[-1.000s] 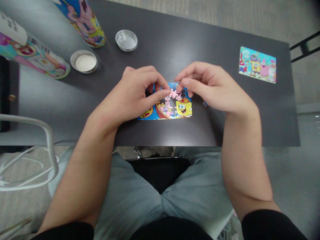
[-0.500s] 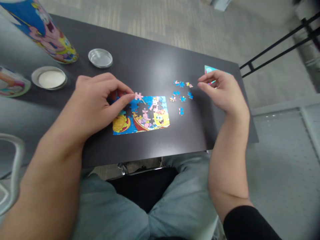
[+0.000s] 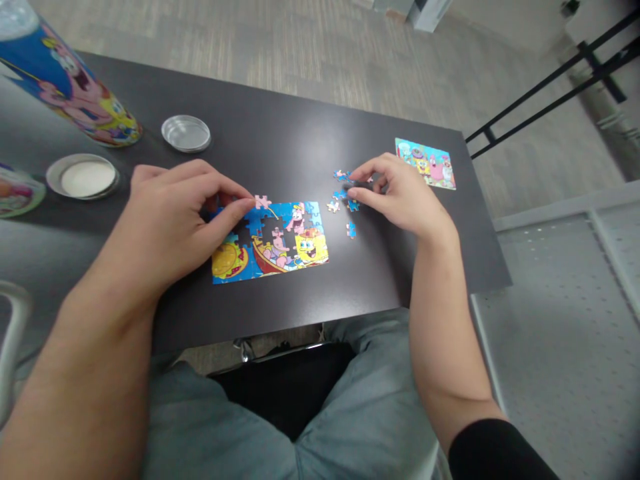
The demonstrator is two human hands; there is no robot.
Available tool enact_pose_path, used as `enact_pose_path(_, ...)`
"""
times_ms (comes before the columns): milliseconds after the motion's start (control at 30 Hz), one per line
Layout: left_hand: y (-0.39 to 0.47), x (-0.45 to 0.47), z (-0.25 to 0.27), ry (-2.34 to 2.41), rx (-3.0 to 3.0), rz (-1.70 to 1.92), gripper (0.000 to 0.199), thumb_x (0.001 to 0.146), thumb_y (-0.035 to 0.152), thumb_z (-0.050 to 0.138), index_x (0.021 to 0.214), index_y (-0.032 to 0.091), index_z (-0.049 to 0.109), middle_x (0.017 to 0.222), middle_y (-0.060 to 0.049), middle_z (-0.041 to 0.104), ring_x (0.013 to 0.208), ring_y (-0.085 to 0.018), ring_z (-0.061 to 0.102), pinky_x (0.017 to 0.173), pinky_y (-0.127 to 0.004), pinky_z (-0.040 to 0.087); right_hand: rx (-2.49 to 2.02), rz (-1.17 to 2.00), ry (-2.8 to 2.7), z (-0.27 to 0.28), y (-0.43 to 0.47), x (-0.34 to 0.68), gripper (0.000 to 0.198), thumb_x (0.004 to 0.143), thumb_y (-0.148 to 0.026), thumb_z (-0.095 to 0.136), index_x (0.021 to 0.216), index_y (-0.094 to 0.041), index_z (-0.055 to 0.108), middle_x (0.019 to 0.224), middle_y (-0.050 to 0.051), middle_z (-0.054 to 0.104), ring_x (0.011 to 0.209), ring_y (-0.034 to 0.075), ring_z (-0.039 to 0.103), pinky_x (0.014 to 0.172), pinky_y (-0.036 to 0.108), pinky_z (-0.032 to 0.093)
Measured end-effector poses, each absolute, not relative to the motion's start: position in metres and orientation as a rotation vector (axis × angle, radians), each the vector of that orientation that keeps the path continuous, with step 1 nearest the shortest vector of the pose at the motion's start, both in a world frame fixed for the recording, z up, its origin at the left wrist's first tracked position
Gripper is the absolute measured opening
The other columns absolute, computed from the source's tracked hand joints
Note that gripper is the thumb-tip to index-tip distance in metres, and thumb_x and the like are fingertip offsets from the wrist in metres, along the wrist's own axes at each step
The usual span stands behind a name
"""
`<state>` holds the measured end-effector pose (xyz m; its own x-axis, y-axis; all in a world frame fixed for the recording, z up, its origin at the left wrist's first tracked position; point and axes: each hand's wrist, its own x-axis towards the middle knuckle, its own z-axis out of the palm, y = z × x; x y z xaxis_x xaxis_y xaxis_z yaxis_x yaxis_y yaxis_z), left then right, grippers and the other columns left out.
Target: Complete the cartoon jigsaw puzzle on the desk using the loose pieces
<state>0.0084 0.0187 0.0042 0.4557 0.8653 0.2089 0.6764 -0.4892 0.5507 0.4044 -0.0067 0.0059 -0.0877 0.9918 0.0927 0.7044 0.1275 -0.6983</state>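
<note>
A partly assembled cartoon jigsaw puzzle [image 3: 312, 248] lies on the dark table, with gaps in its middle and left. My left hand [image 3: 185, 220] rests over its upper left, thumb and index finger pinched on a pink puzzle piece [image 3: 262, 201] just above the puzzle's top edge. To the right of the puzzle, my right hand [image 3: 400, 197] hovers at the loose puzzle pieces [image 3: 333, 207], its thumb and index finger apart. It partly hides some of these mostly blue pieces. One loose piece [image 3: 351, 231] lies nearer to me.
A picture card [image 3: 440, 168] lies at the table's far right. On the left stand a tall cartoon-printed tube [image 3: 83, 93], a round metal lid [image 3: 186, 133], a round tin with a pale inside [image 3: 87, 178] and another printed container [image 3: 17, 193]. A black rail [image 3: 540, 90] is beyond the right edge.
My right hand has moved left from near the picture card to the loose pieces, uncovering the card. My left hand keeps its pinch on the pink piece. The view has shifted slightly.
</note>
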Motion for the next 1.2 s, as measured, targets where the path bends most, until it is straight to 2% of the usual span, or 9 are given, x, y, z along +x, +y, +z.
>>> enact_pose_path(100,0.020,0.007,0.003,1.283,2.347,0.653,0.042,0.114,0.066,0.068,0.112,0.030,0.090,0.109,-0.004,0.084,0.099,-0.033,0.076,0.107,-0.058,0.045,-1.720,0.621,-1.765,0.003,-0.004,0.410,0.016,0.103,-0.028,0.097,0.114,-0.034,0.087,0.119,0.007,0.081,0.087,0.027,0.063,0.104,0.060,0.064)
enact_pose_path(200,0.019,0.007,0.003,1.271,2.346,0.683,0.040,0.114,0.065,0.069,0.111,0.031,0.090,0.109,-0.004,0.084,0.101,-0.033,0.076,0.111,-0.058,0.046,-1.772,0.552,-1.743,-0.002,-0.002,0.411,0.012,0.108,-0.028,0.091,0.118,-0.033,0.088,0.120,0.007,0.081,0.085,0.024,0.062,0.107,0.059,0.065)
enact_pose_path(300,0.017,0.008,0.004,1.289,2.336,0.673,0.036,0.115,0.061,0.069,0.111,0.031,0.089,0.112,-0.004,0.085,0.101,-0.034,0.075,0.116,-0.061,0.043,-1.711,0.500,-1.841,-0.006,-0.002,0.404,0.016,0.106,-0.022,0.090,0.120,-0.029,0.091,0.122,0.008,0.081,0.086,0.024,0.066,0.103,0.055,0.068)
enact_pose_path(467,0.018,0.006,0.003,1.282,2.342,0.665,0.030,0.116,0.059,0.073,0.113,0.033,0.089,0.108,-0.003,0.084,0.097,-0.033,0.072,0.114,-0.059,0.043,-1.672,0.457,-1.899,-0.009,0.002,0.392,0.024,0.110,-0.015,0.085,0.126,-0.031,0.092,0.126,0.010,0.081,0.102,0.030,0.077,0.108,0.053,0.069)
enact_pose_path(567,0.020,0.004,0.001,1.248,2.345,0.691,0.033,0.115,0.065,0.075,0.112,0.035,0.089,0.106,-0.002,0.082,0.098,-0.033,0.073,0.114,-0.058,0.043,-1.713,0.470,-1.846,-0.013,0.007,0.399,0.025,0.112,-0.018,0.084,0.131,-0.031,0.092,0.131,0.011,0.081,0.104,0.031,0.078,0.111,0.055,0.070)
enact_pose_path(667,0.020,0.004,0.000,1.262,2.347,0.696,0.030,0.115,0.062,0.075,0.111,0.035,0.088,0.107,-0.002,0.083,0.098,-0.033,0.072,0.114,-0.059,0.043,-1.803,0.402,-1.737,-0.016,0.009,0.414,0.020,0.108,-0.020,0.084,0.125,-0.030,0.088,0.127,0.012,0.084,0.102,0.031,0.076,0.111,0.057,0.069)
enact_pose_path(900,0.021,0.006,0.002,1.260,2.335,0.675,0.043,0.115,0.073,0.070,0.111,0.034,0.090,0.107,-0.005,0.083,0.100,-0.036,0.076,0.104,-0.058,0.041,-1.862,0.429,-1.683,-0.016,0.001,0.431,0.014,0.098,-0.033,0.096,0.108,-0.030,0.086,0.112,0.009,0.088,0.085,0.028,0.072,0.095,0.055,0.068)
enact_pose_path(1100,0.020,0.006,0.002,1.250,2.336,0.692,0.041,0.116,0.071,0.072,0.112,0.034,0.088,0.105,-0.002,0.083,0.098,-0.033,0.072,0.110,-0.059,0.042,-1.868,0.534,-1.697,-0.009,0.000,0.422,0.006,0.102,-0.029,0.091,0.099,-0.028,0.086,0.089,0.004,0.081,0.080,0.027,0.073,0.082,0.048,0.061)
enact_pose_path(1200,0.019,0.007,0.003,1.278,2.326,0.666,0.035,0.115,0.066,0.073,0.111,0.034,0.089,0.109,-0.004,0.083,0.097,-0.034,0.071,0.113,-0.063,0.042,-1.844,0.587,-1.688,-0.006,-0.002,0.417,0.008,0.101,-0.026,0.092,0.099,-0.028,0.084,0.086,0.003,0.080,0.075,0.025,0.070,0.077,0.047,0.056)
